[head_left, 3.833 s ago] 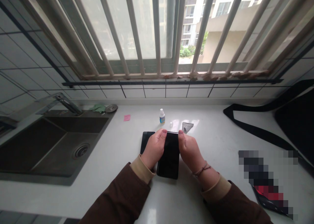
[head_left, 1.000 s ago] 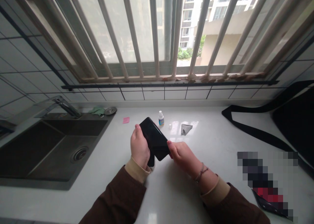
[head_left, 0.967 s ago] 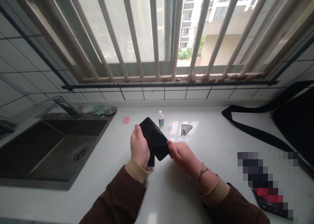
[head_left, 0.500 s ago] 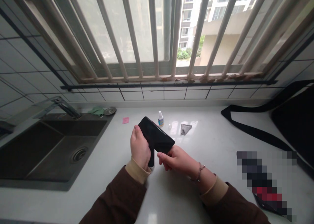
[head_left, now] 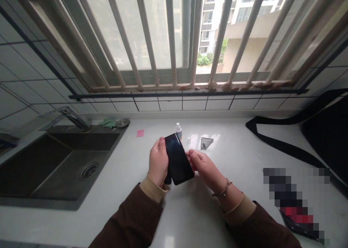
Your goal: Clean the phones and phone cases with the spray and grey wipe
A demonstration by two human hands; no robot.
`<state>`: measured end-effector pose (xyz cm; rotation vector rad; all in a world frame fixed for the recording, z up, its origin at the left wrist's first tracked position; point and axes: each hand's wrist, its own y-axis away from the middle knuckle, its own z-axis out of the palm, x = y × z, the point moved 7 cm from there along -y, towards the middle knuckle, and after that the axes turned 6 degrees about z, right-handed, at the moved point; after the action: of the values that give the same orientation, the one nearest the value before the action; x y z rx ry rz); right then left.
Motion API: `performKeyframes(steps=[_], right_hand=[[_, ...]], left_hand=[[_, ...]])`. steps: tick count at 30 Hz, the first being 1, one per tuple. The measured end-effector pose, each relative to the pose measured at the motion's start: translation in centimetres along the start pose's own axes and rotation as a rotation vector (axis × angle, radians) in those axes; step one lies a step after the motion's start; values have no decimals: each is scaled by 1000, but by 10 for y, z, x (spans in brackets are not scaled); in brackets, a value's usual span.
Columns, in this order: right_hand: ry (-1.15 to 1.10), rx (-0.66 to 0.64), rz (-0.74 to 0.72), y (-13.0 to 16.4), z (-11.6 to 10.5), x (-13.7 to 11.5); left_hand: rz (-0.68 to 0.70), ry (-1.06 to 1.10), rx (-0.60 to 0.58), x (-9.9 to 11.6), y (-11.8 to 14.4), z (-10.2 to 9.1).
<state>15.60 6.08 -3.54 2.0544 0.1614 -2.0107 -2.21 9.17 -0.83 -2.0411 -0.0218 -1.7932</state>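
A black smartphone (head_left: 178,160) is held above the counter, its dark glossy face toward me and its long side tilted. My left hand (head_left: 158,159) is closed around the phone's left side, thumb near the upper left corner. At the right edge, my right hand (head_left: 202,163) has curled fingers touching the phone; its fingertips are partly hidden behind it. Below the left hand, part of another dark, phone-like object (head_left: 169,178) shows, mostly covered. Just behind the phone stands a small white bottle (head_left: 178,129) with a blue and yellow label, its lower part overlapped.
A tiny white cap (head_left: 189,140) and a folded grey cloth (head_left: 207,143) lie on the white counter (head_left: 122,190). Farther left are a pink paper (head_left: 140,133) and a dark sink (head_left: 65,175) with a faucet (head_left: 77,119). A black strap (head_left: 277,137) and a pixelated object (head_left: 293,201) lie right.
The phone has turned clockwise to a steeper slant, and now overlaps the bottle. My right hand has shifted from its lower right corner up along its right edge.
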Motion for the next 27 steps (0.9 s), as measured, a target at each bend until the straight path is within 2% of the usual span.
performKeyframes(steps=[4,7,11,14,17,22,27], right_hand=[[230,111,-142,2,-6,-14],[332,169,-142,3,-7,-15],[351,242,-82,2,-16,-9],[327,266,27,0,-22,1],[372,263,91,-1,-24,7],[485,282,119,0,-27,8],[584,308,139,1,-30,7]], left_hand=[[43,-155,-254,7,7,20],[68,-275,-334,10,7,24],[148,-581,-323,20,2,16],[260,-969,-254,30,0,6],[203,-1279,-238,26,3,-2],[112,-1327,-406,9,14,5],[151,-1331,-432,7,13,9]])
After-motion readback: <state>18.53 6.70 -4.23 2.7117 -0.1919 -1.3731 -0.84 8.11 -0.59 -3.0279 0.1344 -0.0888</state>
